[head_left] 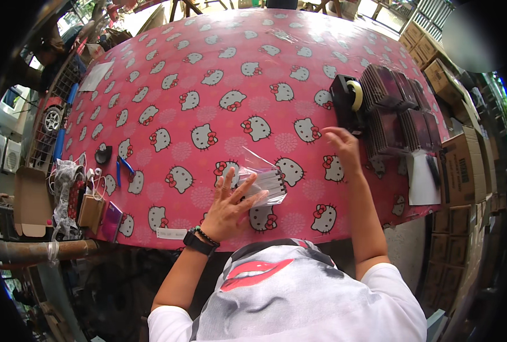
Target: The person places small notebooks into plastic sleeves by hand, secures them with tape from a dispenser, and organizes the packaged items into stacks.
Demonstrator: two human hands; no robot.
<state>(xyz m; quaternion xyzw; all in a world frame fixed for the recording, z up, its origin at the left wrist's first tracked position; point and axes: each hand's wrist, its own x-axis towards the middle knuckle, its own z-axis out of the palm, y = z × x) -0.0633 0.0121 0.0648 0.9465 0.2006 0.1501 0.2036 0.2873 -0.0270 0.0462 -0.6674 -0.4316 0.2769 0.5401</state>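
Note:
A small spiral-bound notebook (271, 185), or a short stack of them, lies in clear plastic wrap near the front middle of the table. Part of the film (256, 159) sticks up at its far side. My left hand (233, 204) rests over its left part, fingers spread and pressing on the wrap. To the right, my right hand (343, 149) is raised above the table with its fingers bent together; anything between the fingertips is too small to make out. Just beyond it stands a black tape dispenser (344, 105) with a roll of tape (355, 96).
Stacks of dark spiral notebooks (387, 134) fill the right side, beside white paper (423, 182) and cardboard boxes (461, 165). Blue-handled pliers (125, 166), a small black tape holder (103, 155), a purple booklet (112, 221) and an open carton (32, 202) lie left. A pink patterned cover (208, 159) spans the table.

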